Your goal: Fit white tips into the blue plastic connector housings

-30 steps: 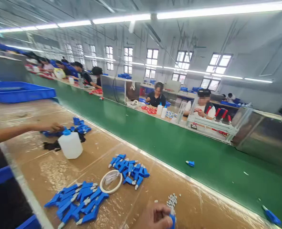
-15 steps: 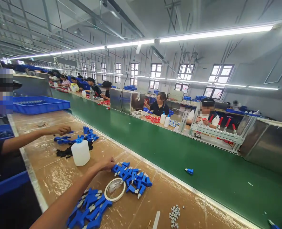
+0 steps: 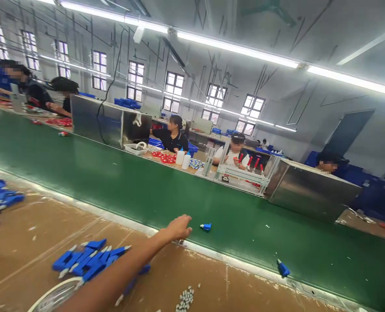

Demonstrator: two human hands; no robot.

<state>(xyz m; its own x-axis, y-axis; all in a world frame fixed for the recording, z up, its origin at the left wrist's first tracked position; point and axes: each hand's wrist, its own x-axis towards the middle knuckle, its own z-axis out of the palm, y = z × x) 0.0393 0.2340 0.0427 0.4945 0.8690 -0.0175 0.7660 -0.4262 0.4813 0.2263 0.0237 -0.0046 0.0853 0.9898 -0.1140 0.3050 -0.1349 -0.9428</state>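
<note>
My left hand (image 3: pixel 178 228) reaches over the near edge of the green conveyor belt (image 3: pixel 121 182), palm down with fingers stretched out. Just beyond its fingertips, a blue plastic piece with a pale tip (image 3: pixel 207 226) lies on the belt, apart from the hand. A similar blue piece (image 3: pixel 283 268) rests farther right by the belt's edge. Under my forearm is a pile of blue plastic pieces with white tips (image 3: pixel 93 260), partly covered by the arm. The pale ring of a tape roll (image 3: pixel 54 291) shows at the lower left. My right hand is out of view.
Small grey parts (image 3: pixel 185 298) form a heap on the brown worktop (image 3: pixel 244 290). More blue pieces (image 3: pixel 4 197) lie at the left. Across the belt are co-workers, white bottles (image 3: pixel 180 157), red parts (image 3: pixel 168 157), a clamp fixture (image 3: pixel 243 174) and metal boxes (image 3: pixel 309 190).
The view has swung right. My left hand has left the pile of blue pieces and stretched out to the belt's edge, its fingers now extended near the blue piece there.
</note>
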